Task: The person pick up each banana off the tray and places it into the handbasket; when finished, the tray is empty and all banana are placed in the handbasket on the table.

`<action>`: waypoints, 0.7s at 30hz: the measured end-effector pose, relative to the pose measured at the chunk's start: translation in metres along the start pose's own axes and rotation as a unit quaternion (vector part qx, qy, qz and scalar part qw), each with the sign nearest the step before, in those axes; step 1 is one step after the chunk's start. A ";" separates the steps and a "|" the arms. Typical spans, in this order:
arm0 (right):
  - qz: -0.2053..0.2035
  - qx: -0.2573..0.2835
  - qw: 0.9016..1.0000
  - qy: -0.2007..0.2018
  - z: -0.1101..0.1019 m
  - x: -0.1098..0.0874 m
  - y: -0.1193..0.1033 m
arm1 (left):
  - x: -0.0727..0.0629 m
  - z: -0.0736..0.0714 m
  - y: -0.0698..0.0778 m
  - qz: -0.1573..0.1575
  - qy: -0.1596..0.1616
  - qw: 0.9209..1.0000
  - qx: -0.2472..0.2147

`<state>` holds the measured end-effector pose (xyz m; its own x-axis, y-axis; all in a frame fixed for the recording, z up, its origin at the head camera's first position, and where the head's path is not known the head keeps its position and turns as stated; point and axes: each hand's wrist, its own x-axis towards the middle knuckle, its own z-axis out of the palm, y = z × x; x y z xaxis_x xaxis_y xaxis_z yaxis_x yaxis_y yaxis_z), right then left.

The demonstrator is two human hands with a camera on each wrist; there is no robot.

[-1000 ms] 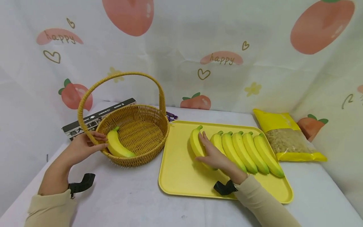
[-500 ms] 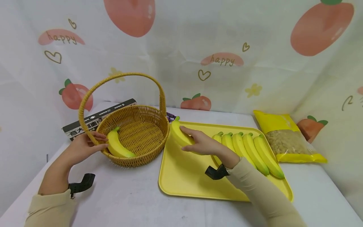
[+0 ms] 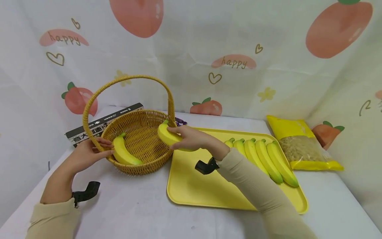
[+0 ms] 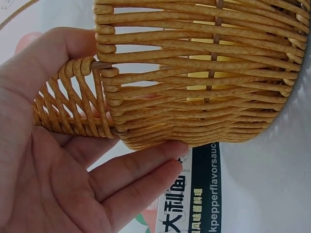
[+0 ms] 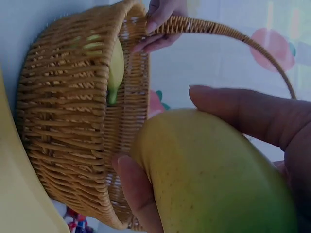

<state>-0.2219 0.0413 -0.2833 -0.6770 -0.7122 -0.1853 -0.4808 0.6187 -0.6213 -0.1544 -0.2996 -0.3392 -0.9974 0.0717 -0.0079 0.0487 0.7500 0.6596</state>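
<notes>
A woven basket (image 3: 143, 170) with a tall arched handle stands on the left, one banana (image 3: 123, 153) lying inside along its left wall. My left hand (image 3: 86, 154) grips the basket where the handle joins the rim; in the left wrist view its thumb and fingers (image 4: 141, 167) go round the handle's foot. My right hand (image 3: 194, 138) holds another banana (image 3: 167, 135) over the basket's right rim, stem pointing away from me. The right wrist view shows this banana (image 5: 209, 170) between thumb and fingers, close to the basket's opening.
A yellow tray (image 3: 197, 196) right of the basket bears several bananas (image 3: 262, 159) in a row, partly behind the right forearm. A yellow bag (image 3: 301, 142) of small pieces lies at the right. Behind the basket are a long box (image 3: 104, 121) and purple wrappers (image 3: 180, 121).
My right hand has taken hold of the leftmost banana on the tray, lifted it and carried it left to the basket's rim. The left hand and basket have stayed put.
</notes>
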 end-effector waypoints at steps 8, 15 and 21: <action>0.002 0.010 0.999 -0.041 -0.006 0.031 -0.013 | 0.001 0.000 0.000 -0.001 -0.004 1.000 0.000; 0.002 0.033 0.998 -0.062 -0.007 0.059 -0.027 | 0.001 0.000 -0.002 0.002 -0.004 1.000 -0.002; 0.013 0.053 0.997 -0.057 -0.001 0.083 -0.037 | 0.002 -0.001 -0.002 0.004 -0.005 1.000 0.001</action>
<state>-0.2613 -0.0407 -0.2749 -0.6175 -0.7333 -0.2846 -0.3977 0.6032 -0.6914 -0.1566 -0.3012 -0.3401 -0.9963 0.0849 -0.0096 0.0576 0.7504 0.6584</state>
